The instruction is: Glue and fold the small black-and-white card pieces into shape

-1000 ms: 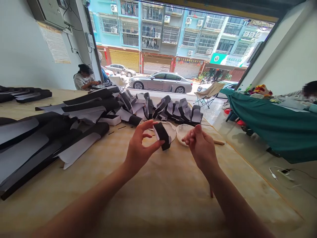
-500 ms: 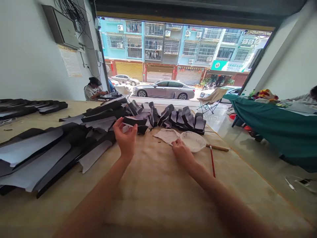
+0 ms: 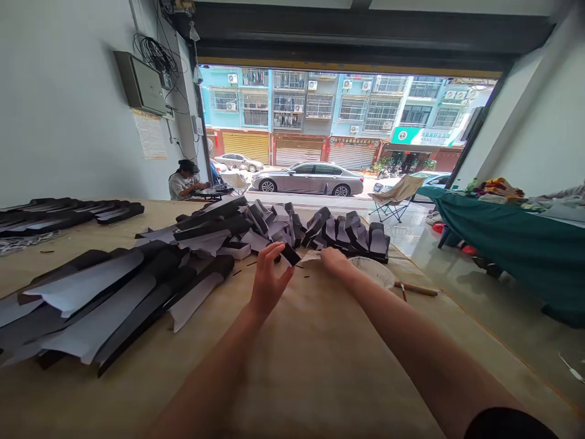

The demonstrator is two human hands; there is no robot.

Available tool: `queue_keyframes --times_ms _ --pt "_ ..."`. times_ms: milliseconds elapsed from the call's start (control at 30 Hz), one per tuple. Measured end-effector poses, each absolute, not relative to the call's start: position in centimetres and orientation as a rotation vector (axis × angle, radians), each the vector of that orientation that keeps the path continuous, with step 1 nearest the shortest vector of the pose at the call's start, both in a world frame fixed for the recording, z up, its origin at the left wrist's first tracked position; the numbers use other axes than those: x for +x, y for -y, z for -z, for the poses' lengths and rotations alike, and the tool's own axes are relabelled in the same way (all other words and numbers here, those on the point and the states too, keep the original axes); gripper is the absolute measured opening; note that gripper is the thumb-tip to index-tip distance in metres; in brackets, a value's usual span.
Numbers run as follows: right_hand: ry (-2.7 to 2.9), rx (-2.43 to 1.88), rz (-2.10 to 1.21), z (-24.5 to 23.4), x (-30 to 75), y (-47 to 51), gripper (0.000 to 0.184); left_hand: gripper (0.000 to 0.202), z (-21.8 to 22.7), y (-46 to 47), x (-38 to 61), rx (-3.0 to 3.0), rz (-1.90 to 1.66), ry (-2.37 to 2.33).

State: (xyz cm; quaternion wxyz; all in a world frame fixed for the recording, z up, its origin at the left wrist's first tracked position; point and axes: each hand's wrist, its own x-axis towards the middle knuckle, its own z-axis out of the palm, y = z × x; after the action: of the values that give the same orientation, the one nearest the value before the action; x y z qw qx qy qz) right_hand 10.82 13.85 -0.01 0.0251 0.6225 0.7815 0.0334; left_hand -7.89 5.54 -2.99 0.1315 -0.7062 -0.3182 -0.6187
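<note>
"Grip of the left hand (image 3: 267, 285)?"

"Pinching: thumb and fingers are clamping a small black-and-white piece (image 3: 291, 253) above the bench (image 3: 297, 366). Piece is lying far and right of that hand, long axis apparently slanting far left to near right."

"Right hand (image 3: 337, 262)?"

"Sitting farther right, apart from the piece; fingertips are hiding, can't tell its grip. Pale sheet (image 3: 311, 256) is lying just left, round dish (image 3: 372, 271) just right."

"Surface, room?"

"Bench is bearing black-and-white heaps (image 3: 132, 292) left and far; co-worker (image 3: 183, 183) is sitting far left; car (image 3: 308, 178) is standing outside."
</note>
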Motion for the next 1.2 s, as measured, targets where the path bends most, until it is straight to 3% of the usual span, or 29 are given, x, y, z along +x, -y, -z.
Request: queue_keyframes --times_ms 467,933,1100,1200 --pt "-2.482 1.892 -0.224 -0.7 10.6 -14.1 0.034 0.051 3.1 -5.3 -6.9 -2.054 1.901 0.962" --pt "-2.614 1.904 -0.028 -0.6 11.3 -11.3 0.032 0.056 2.9 -4.0 -5.5 -2.286 1.816 0.756" --pt "-2.796 2.021 0.033 -1.0 11.8 -8.8 0.044 0.055 2.5 -3.4 -5.1 -2.234 1.991 0.904" --pt "-2.925 2.126 0.042 -1.3 13.0 -6.6 0.033 0.057 2.2 -2.6 -4.6 -2.255 2.032 0.945"
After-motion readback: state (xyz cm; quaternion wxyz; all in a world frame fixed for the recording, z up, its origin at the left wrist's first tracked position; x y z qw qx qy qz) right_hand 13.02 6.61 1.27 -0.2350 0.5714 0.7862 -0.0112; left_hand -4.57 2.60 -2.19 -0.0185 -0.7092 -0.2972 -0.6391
